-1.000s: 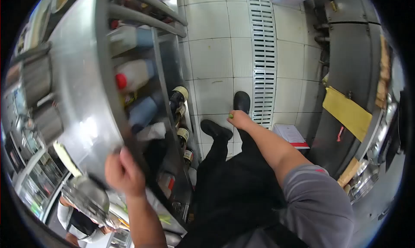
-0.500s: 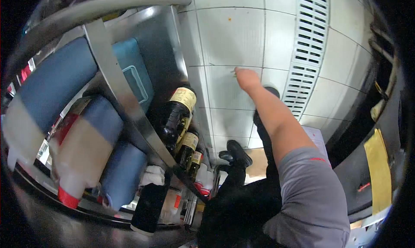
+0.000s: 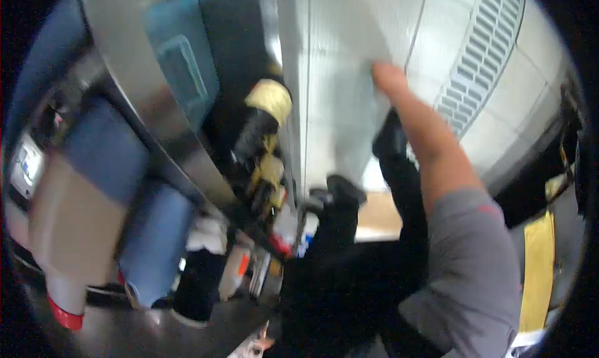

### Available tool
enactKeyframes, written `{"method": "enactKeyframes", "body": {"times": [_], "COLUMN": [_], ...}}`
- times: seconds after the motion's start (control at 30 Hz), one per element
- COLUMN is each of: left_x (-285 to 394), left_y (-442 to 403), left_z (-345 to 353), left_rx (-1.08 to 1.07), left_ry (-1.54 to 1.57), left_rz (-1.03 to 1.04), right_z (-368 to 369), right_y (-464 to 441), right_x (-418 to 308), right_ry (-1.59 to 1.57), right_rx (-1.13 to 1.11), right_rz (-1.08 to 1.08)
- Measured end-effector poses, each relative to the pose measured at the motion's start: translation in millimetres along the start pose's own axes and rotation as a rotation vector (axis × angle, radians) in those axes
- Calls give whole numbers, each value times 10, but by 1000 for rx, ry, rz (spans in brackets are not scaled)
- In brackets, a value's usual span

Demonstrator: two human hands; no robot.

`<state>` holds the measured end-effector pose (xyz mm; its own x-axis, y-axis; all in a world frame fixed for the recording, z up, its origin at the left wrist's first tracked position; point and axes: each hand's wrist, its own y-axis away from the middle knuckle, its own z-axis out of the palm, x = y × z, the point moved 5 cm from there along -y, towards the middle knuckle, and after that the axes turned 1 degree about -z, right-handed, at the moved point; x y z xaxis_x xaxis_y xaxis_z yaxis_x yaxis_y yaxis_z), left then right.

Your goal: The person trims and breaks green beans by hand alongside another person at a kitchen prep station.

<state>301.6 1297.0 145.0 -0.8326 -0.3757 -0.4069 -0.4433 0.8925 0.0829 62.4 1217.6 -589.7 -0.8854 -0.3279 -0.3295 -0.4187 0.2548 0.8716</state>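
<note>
My right hand [image 3: 390, 78] is held out over the pale tiled floor [image 3: 340, 90], its arm bare below a grey sleeve [image 3: 471, 258]. The fingers look curled into a fist. Motion blur hides what they hold, if anything; a tiny thing showed at the fingertips a moment earlier. Left of the hand, across a strip of floor, dark bottles with a yellow label [image 3: 271, 101] stand in a steel shelf unit. My left hand is out of view.
A steel shelf rail [image 3: 150, 102] crosses the left side, by a blue-green box [image 3: 178, 58] and a large jug [image 3: 81, 202] with a red cap. A floor grate [image 3: 483, 52] runs at upper right. Cardboard [image 3: 379, 217] lies near black shoes [image 3: 343, 189]. A yellow strip [image 3: 538, 270] is at right.
The whole view has shifted and blurred. My right hand appears farther right and slightly higher in the picture, still closed. The jugs on the shelf appear lower and farther left.
</note>
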Motion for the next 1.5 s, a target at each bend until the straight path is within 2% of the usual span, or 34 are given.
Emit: {"method": "enactKeyframes", "body": {"times": [0.17,0.23,0.3,0.33,0.37,0.43,0.47,0.5,0.53,0.57,0.63,0.7,0.73,0.77,0.8,0.87,0.9,0.97,1.03,1.1,1.13,1.2,1.27,1.33,1.4,1.5], "left_x": [2,-27,11,59,32,-567,-486,-294,-414,-254,53,7,27,10,64,64,39,35,-14,-127,-301,-391,-560,-765,-1033,-1313], "left_y": [19,50,118,168,224,429,341,204,280,152,-102,-104,-114,-98,-170,-155,-154,-119,-107,12,187,551,1042,1619,2224,2974], "left_z": [-77,-143,-207,-208,-230,-68,9,16,119,136,-69,5,6,51,-121,-127,-93,103,26,23,-122,-427,-511,-436,-311,95], "left_rx": [28,58,115,168,214,194,245,178,136,248,141,144,223,151,240,313,222,349,227,255,292,171,204,181,60,83], "left_ry": [-21,-37,-156,-263,-317,142,506,515,725,769,651,673,698,736,590,663,655,812,883,1155,1150,1357,1301,1286,1313,1397], "left_rz": [77,120,284,409,438,-189,-460,-330,-411,-417,-314,-253,-260,-338,-165,-209,-235,-216,-276,-389,-425,-307,-197,-211,-316,-568], "right_z": [47,66,98,168,172,-66,-223,-354,-384,-421,-546,-698,-836,-942,-1046,-1251,-1426,-1558,-1723,-1808,-1873,-1967,-1974,-1935,-1882,-1705], "right_y": [515,993,1499,1737,1972,2631,2953,3256,3503,3734,4111,4452,4592,4770,4905,5153,5327,5539,5817,6116,6244,6526,6697,6798,6867,6581], "right_x": [57,31,56,102,128,77,21,-44,-74,-120,-255,-447,-573,-714,-844,-1155,-1375,-1654,-1934,-2109,-2225,-2522,-2728,-3019,-3410,-3889], "right_ry": [-43,-188,-299,-409,-519,-839,-962,-1079,-1279,-1473,-1529,-1551,-1592,-1626,-1631,-1615,-1561,-1501,-1365,-1285,-1260,-1191,-1149,-1166,-1150,-1056], "right_rx": [10,39,-10,25,65,-4,-92,-181,-240,-304,-309,-270,-349,-447,-461,-472,-425,-336,-256,-314,-330,-358,-370,-386,-377,-427], "right_rz": [-30,-51,-85,-118,-162,-29,76,175,175,166,165,134,96,68,20,-75,-150,-295,-408,-459,-469,-492,-522,-548,-556,-569]}}
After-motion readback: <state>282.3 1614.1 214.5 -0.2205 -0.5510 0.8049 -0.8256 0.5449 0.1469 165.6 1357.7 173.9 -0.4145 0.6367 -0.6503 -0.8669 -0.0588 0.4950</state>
